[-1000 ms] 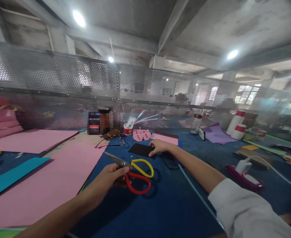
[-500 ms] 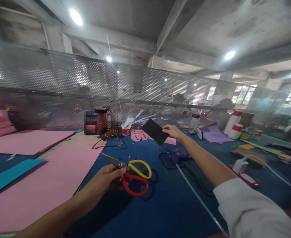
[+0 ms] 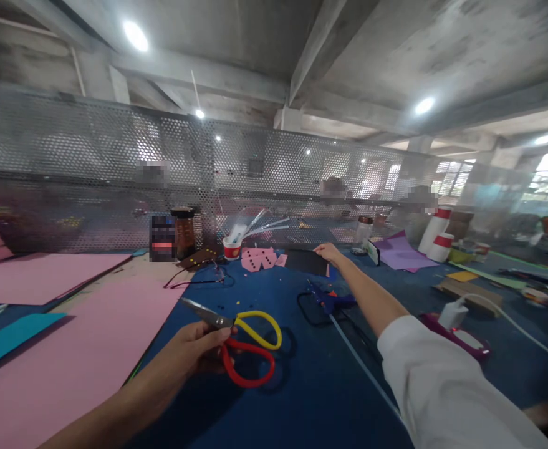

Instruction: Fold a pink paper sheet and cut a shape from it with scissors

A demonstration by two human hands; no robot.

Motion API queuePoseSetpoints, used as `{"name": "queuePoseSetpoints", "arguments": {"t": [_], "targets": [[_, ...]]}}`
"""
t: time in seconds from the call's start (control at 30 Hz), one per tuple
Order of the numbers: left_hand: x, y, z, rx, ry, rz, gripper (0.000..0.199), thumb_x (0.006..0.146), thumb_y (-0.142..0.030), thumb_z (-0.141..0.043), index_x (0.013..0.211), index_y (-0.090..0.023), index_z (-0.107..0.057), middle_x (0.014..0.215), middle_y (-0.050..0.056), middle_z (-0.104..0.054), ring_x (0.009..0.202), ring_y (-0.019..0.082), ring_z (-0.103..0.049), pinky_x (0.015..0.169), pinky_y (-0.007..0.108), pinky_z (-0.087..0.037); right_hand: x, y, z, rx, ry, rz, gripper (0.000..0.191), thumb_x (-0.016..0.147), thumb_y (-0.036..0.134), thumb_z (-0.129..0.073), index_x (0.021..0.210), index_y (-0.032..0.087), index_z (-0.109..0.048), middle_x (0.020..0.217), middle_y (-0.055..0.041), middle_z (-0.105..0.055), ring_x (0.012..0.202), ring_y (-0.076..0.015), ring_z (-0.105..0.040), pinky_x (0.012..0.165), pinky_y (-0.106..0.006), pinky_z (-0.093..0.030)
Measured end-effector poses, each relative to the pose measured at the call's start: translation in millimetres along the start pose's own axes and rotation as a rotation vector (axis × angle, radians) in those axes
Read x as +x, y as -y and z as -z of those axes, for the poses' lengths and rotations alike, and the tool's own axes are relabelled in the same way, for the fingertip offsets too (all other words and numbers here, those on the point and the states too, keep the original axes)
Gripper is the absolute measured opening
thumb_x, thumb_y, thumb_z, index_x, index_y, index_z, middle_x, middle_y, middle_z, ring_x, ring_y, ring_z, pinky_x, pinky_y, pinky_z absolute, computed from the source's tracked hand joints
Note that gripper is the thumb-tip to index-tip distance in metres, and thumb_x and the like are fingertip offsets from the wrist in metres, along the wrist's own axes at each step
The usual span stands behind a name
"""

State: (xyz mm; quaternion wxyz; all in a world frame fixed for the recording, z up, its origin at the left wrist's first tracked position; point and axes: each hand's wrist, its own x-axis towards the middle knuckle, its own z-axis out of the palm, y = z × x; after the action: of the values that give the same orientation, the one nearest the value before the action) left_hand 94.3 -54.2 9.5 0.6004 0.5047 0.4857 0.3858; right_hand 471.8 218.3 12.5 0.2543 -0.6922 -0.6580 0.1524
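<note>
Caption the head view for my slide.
Left hand holds scissors; right hand holds black card by its edge.

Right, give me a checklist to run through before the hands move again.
1. Scissors secured: ok, held in the left hand.
2. Fingers in the scissor loops: not ok, the grip is near the pivot.
3. Right hand at the black sheet: ok, at its right corner.
4. Right-hand pinch firm: cannot tell.
5. Glue gun apart from the scissors: ok.
6. Glue gun cool: cannot tell.
</note>
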Motion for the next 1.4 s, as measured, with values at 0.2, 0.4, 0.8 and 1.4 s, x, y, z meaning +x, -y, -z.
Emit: {"name": "queuePoseSetpoints", "arguments": {"t": [0.2, 0.4, 0.8, 1.4], "targets": [[6.2, 4.5, 1.9, 0.003, 0.000, 0.013, 0.042, 0.070, -0.054, -0.073, 0.087, -0.017, -0.066, 0.076, 0.005, -0.070, 0.072, 0.021, -0.067, 0.069, 0.032, -0.054, 8.0, -2.1, -12.3, -0.104, -0.004, 0.008, 0.033, 0.092, 0.035, -0.058, 0.120, 0.017, -0.058, 0.123, -0.0081, -0.057, 0.103, -0.0225, -0.060, 0.085, -0.040, -0.053], [5.8, 3.9, 2.2, -0.004, -0.003, 0.019, 0.042, 0.070, -0.054, -0.073, 0.087, -0.016, -0.065, 0.074, 0.005, -0.070, 0.071, 0.021, -0.067, 0.069, 0.033, -0.054, -9.5, 8.3, -1.5, -0.228, -0.116, 0.029, 0.034, 0.093, 0.034, -0.057, 0.122, 0.017, -0.056, 0.122, -0.0092, -0.057, 0.103, -0.0216, -0.060, 0.086, -0.042, -0.052], [-3.1, -0.9, 1.7, 0.002, 0.059, -0.017, 0.033, 0.078, -0.049, -0.070, 0.087, -0.017, -0.066, 0.080, 0.006, -0.072, 0.076, 0.021, -0.067, 0.072, 0.032, -0.055, -130.4, 35.1, 38.7, -0.466, 0.133, 0.399, 0.017, 0.081, 0.023, -0.057, 0.090, 0.020, -0.071, 0.092, -0.0044, -0.072, 0.085, -0.0192, -0.064, 0.071, -0.024, -0.042], [0.5, 3.9, 2.8, 0.042, 0.041, 0.022, 0.038, 0.077, -0.051, -0.071, 0.094, -0.017, -0.066, 0.084, 0.006, -0.073, 0.082, 0.024, -0.069, 0.077, 0.034, -0.058, -188.3, -36.2, 57.4, -0.633, 0.126, 0.402, 0.029, 0.086, 0.027, -0.058, 0.113, 0.021, -0.064, 0.114, -0.0063, -0.063, 0.106, -0.0207, -0.058, 0.089, -0.026, -0.040]]}}
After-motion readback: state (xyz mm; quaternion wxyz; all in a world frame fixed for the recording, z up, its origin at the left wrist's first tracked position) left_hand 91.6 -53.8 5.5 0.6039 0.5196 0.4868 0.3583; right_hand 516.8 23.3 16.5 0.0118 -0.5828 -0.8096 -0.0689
